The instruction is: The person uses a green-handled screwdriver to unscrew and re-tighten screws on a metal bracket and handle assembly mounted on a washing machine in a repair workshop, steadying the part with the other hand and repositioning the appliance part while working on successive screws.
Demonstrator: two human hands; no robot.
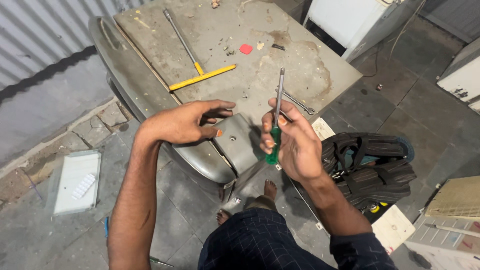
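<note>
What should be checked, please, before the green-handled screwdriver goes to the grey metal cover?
1. Right hand grips the screwdriver firmly, shaft up: ok.
2. Left hand steadies the grey cover: not ok, it is open above the cover; contact cannot be told.
3. Hole in the cover unobstructed: ok.
4. Screwdriver tip type fits: cannot tell.
5. Wrench and yellow T-handle tool lie clear of the hands: ok.
6. Bare foot below the cover's edge: not ok.
</note>
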